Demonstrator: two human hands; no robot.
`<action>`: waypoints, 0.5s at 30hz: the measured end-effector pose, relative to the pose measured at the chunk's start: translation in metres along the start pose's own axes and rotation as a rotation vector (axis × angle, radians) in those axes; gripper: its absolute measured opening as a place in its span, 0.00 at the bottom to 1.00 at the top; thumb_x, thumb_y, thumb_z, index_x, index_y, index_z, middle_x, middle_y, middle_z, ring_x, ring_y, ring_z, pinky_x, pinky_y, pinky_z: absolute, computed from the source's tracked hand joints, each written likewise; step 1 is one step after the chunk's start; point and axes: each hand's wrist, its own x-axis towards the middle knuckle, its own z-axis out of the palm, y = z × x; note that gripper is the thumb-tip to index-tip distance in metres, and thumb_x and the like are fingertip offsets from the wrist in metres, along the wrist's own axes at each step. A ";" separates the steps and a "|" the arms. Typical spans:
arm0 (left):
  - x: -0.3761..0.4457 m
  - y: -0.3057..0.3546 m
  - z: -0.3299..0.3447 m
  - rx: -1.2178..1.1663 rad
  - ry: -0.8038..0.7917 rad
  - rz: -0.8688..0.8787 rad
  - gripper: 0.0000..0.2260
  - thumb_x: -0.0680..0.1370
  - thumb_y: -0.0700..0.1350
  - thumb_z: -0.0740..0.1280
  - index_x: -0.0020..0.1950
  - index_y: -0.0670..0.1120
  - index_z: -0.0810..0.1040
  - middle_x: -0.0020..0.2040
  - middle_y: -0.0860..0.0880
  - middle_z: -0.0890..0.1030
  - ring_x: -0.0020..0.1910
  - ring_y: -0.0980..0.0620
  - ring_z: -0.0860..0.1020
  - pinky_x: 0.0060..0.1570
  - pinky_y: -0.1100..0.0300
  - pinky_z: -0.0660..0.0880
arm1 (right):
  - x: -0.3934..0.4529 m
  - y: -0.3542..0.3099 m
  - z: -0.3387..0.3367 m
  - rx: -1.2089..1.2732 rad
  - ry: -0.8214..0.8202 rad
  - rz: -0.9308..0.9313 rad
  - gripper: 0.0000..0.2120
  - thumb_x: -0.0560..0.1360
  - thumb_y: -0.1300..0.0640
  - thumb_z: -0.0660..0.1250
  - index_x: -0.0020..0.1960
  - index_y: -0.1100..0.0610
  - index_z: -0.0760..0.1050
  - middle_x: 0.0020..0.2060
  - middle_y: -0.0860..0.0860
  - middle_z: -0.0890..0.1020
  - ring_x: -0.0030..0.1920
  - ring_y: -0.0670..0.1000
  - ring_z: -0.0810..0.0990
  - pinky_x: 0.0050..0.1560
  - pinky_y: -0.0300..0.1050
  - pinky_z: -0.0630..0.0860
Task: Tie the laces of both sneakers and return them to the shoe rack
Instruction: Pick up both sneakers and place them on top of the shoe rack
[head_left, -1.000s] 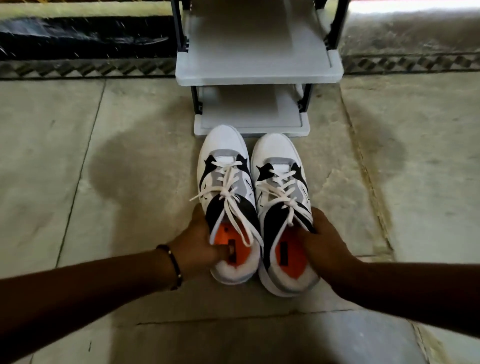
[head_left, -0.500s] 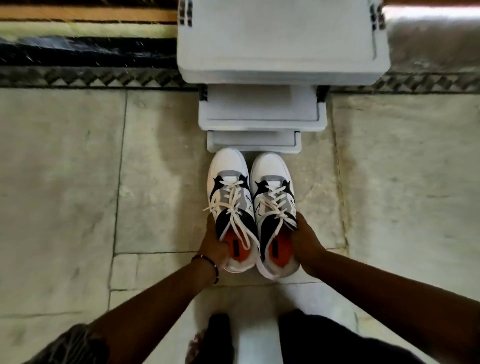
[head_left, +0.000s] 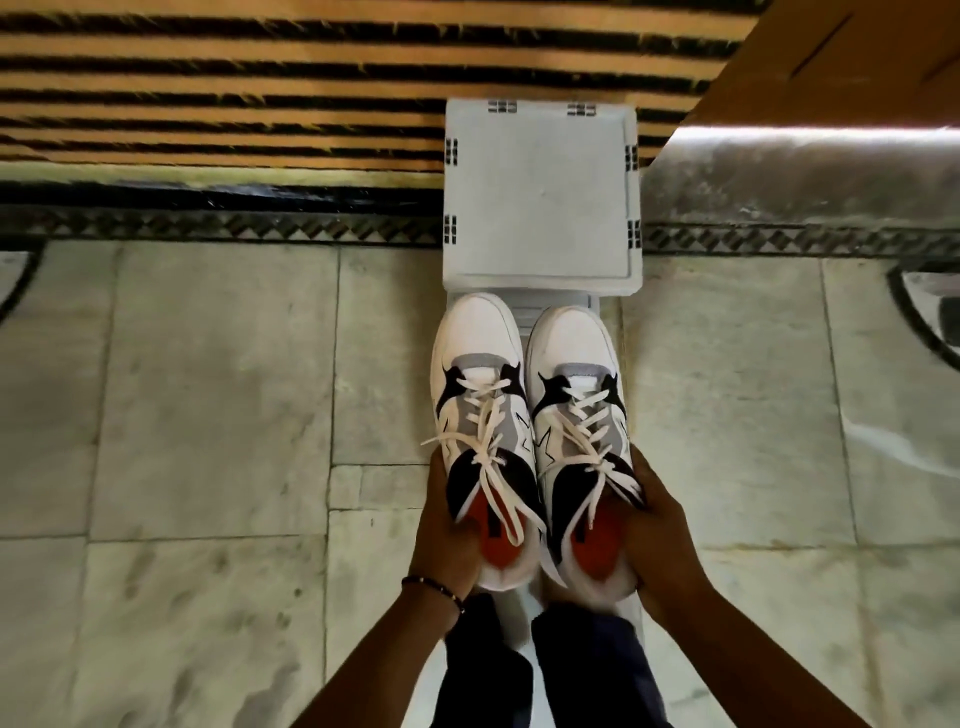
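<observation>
With both pairs of laces (head_left: 488, 457) tied, we grip the left sneaker (head_left: 480, 395) in our left hand (head_left: 447, 540) and the right sneaker (head_left: 576, 405) in our right hand (head_left: 654, 530), fingers clenched on each, and only shelving them on the shoe rack (head_left: 540, 197) remains.

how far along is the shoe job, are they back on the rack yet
Done, it seems: both sneakers carry crossed laces with bows, the left sneaker and the right sneaker. In hand: the left hand grips the left one at its heel, the right hand the right one, side by side, toes toward the rack. Left: setting them on a shelf; the top shelf is bare.
</observation>
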 end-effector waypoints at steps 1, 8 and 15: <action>-0.010 0.009 -0.003 -0.006 0.015 0.017 0.27 0.75 0.30 0.58 0.69 0.52 0.63 0.63 0.48 0.75 0.65 0.50 0.72 0.64 0.53 0.71 | -0.012 -0.013 -0.001 0.004 -0.004 -0.004 0.20 0.74 0.64 0.65 0.59 0.44 0.75 0.47 0.43 0.84 0.48 0.43 0.81 0.46 0.38 0.74; -0.003 0.074 -0.006 -0.024 -0.002 0.095 0.21 0.74 0.38 0.59 0.64 0.56 0.66 0.57 0.53 0.77 0.53 0.68 0.75 0.50 0.74 0.72 | -0.017 -0.070 0.000 0.047 0.041 -0.023 0.16 0.74 0.65 0.64 0.56 0.47 0.77 0.46 0.43 0.83 0.48 0.43 0.81 0.40 0.29 0.75; 0.080 0.126 0.025 0.056 0.005 0.094 0.30 0.70 0.40 0.61 0.72 0.49 0.60 0.63 0.54 0.73 0.62 0.61 0.70 0.62 0.64 0.66 | 0.079 -0.125 0.005 0.118 0.064 -0.010 0.19 0.74 0.68 0.62 0.52 0.44 0.78 0.47 0.45 0.82 0.50 0.50 0.80 0.50 0.44 0.74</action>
